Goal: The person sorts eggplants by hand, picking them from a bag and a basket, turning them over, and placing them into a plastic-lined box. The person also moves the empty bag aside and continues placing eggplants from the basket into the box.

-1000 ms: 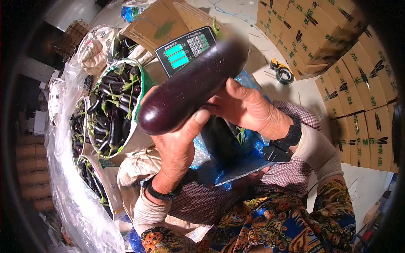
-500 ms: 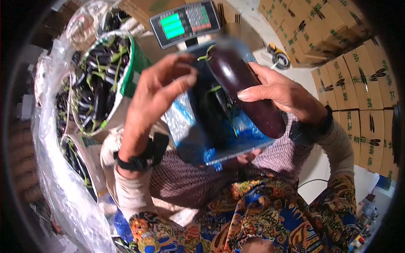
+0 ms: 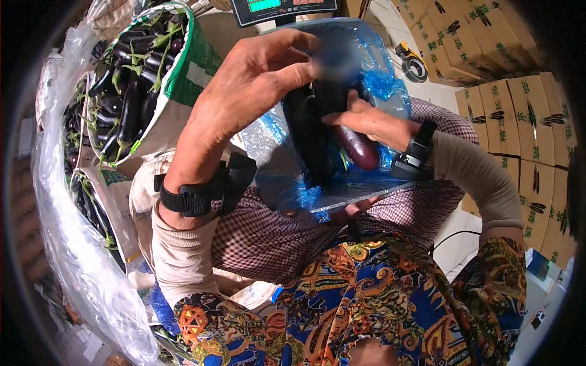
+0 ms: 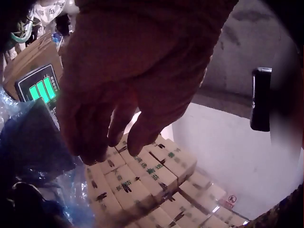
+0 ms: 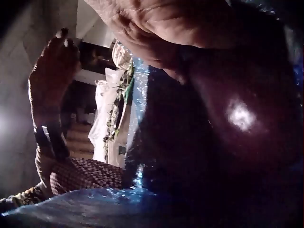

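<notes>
A large dark purple eggplant lies lengthwise within the box lined with blue plastic, in the person's lap. My right hand grips it around the middle, thumb on top. The right wrist view shows its glossy skin below the palm. Beside it on the left, another eggplant rests in shadow in the box. My left hand hovers over the box's left far side, its fingers loosely bent. Nothing shows between those fingers in the left wrist view. A blur hides the far end of the held eggplant.
Sacks full of eggplants stand on the left beside clear plastic sheeting. A scale display glows green beyond the box. Printed cartons are stacked on the right, with a tape dispenser on the floor before them.
Both hands first held the eggplant up before the scale. The left hand let go, and the right hand turned the eggplant and lowered it into the lined box. The head view tilted down.
</notes>
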